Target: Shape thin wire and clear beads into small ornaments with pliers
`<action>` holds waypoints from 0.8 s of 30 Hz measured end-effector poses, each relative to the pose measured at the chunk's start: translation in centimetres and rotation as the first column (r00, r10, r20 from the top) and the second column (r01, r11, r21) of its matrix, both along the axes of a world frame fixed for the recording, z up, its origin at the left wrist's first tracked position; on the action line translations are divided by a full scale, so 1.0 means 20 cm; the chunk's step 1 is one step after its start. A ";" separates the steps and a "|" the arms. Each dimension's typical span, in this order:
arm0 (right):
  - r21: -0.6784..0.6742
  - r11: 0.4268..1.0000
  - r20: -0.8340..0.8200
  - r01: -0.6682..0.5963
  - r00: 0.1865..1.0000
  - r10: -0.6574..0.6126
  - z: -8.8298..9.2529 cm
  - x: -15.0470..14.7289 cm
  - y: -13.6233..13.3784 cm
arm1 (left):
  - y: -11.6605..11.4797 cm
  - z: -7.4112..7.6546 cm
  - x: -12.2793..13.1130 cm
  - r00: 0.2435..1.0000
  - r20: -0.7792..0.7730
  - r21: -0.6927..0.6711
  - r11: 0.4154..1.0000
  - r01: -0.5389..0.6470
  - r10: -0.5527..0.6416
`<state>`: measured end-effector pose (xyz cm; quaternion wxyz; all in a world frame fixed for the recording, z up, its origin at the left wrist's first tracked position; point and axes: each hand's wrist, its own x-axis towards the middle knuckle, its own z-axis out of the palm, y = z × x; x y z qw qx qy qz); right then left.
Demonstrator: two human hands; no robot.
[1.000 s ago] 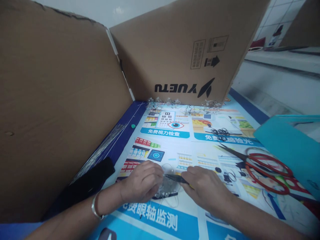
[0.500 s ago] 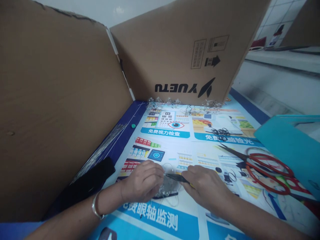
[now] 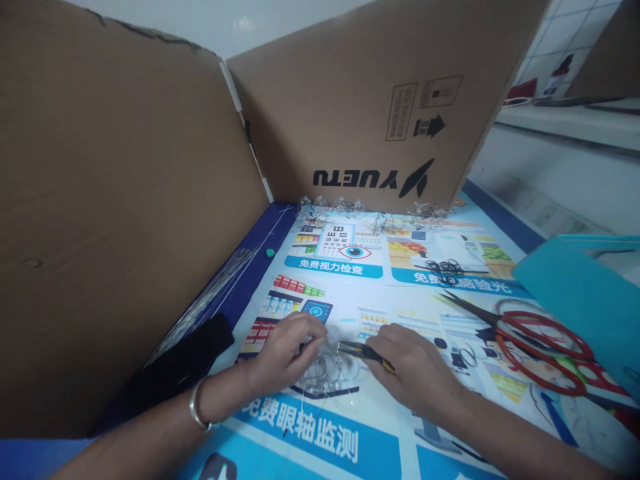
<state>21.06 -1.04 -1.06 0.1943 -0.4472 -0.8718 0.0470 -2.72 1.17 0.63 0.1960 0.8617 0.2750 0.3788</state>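
My right hand (image 3: 407, 360) is wrapped round a pair of pliers (image 3: 357, 350) with dark jaws and a yellow-and-black handle. The jaws point left and stand slightly apart. My left hand (image 3: 295, 350), a silver bangle at its wrist, pinches something thin and clear, perhaps wire, just left of the plier tips; its exact kind is too small to tell. Below and between the hands lies a tangled cluster of clear, glinting pieces and fine wire loops (image 3: 325, 373) on the printed sheet.
Large red-handled scissors (image 3: 540, 347) lie at right, near a teal folder (image 3: 580, 287). Black rings (image 3: 444, 268) lie farther back. Clear pieces (image 3: 345, 205) line the cardboard wall (image 3: 370, 100). At left are a black phone-like object (image 3: 185, 360) and thin wires (image 3: 210, 293).
The plier jaws have parted and drawn slightly right, away from my left fingers. My left hand has turned a little, with its thumb and fingers showing more. The view has shifted slightly.
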 end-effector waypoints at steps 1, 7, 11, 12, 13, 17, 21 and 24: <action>0.009 1.000 0.001 -0.002 1.000 0.002 0.00 0.00 0.00 | 0.00 0.00 0.00 1.000 -0.004 -0.012 1.000 -0.007 0.007; 0.062 0.998 0.007 -0.019 1.000 0.018 -0.02 0.00 -0.01 | 0.00 -0.02 -0.01 0.997 -0.076 0.016 1.000 0.009 -0.008; 0.050 0.998 0.014 -0.023 1.000 0.022 -0.01 0.00 -0.01 | 0.00 -0.03 0.00 0.995 -0.100 0.030 0.999 0.026 -0.023; 0.039 0.999 0.016 -0.025 1.000 0.024 0.00 0.00 -0.01 | 0.00 -0.03 0.00 0.995 -0.101 0.032 0.999 0.020 -0.017; 0.028 0.999 0.016 -0.028 0.999 0.028 0.01 -0.01 -0.02 | 0.00 -0.03 0.00 0.994 -0.104 0.032 0.999 0.015 -0.012; 0.001 0.999 0.019 -0.037 0.999 0.037 0.03 -0.02 -0.03 | -0.01 -0.02 0.01 0.995 -0.098 0.040 0.999 -0.007 0.011; 0.031 0.999 0.042 -0.043 0.998 0.042 0.02 -0.03 -0.04 | -0.02 -0.01 0.02 0.995 -0.097 0.022 1.000 -0.013 0.016; 0.076 0.996 0.059 -0.052 0.997 0.048 0.01 -0.04 -0.05 | -0.03 -0.01 0.02 0.995 -0.101 -0.019 0.999 -0.027 0.025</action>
